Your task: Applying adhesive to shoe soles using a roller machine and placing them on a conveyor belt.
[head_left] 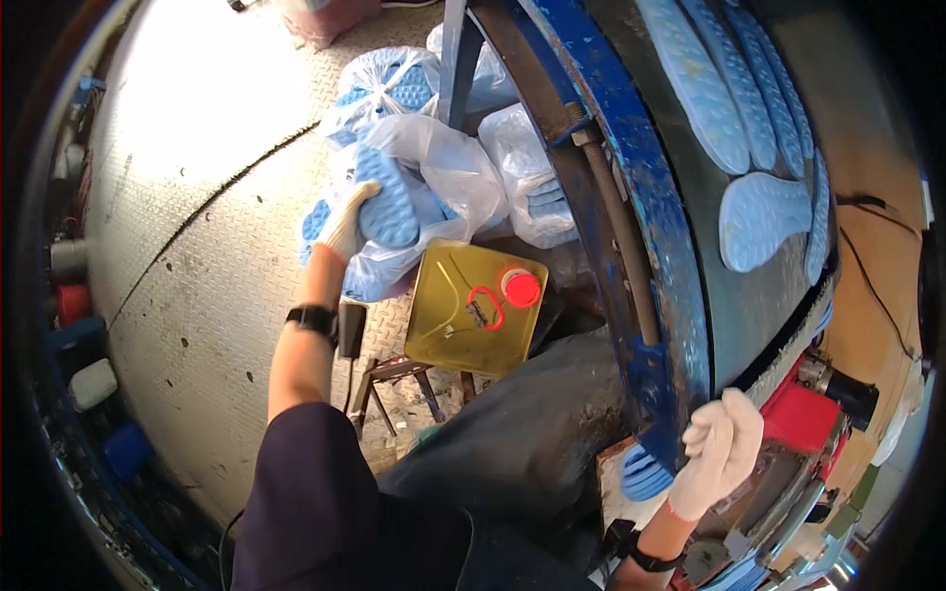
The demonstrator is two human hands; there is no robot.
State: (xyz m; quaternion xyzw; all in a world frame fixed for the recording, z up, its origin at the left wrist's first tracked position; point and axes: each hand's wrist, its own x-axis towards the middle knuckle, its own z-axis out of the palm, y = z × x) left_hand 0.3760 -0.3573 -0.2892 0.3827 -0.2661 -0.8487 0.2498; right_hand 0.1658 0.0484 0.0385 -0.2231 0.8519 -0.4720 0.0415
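My left hand, in a white glove, is stretched down to the floor and grips a light blue shoe sole at the mouth of a clear plastic bag full of more soles. My right hand, also gloved, rests closed on the lower edge of the blue metal frame of a conveyor table. A light blue sole sits just left of and below that hand; whether the hand holds it is unclear. Several light blue soles lie on the dark conveyor belt.
A yellow metal can with a red cap stands on a small stool near my knee. More clear bags of soles lie on the checker-plate metal floor. A red machine part sits to the right of my right hand.
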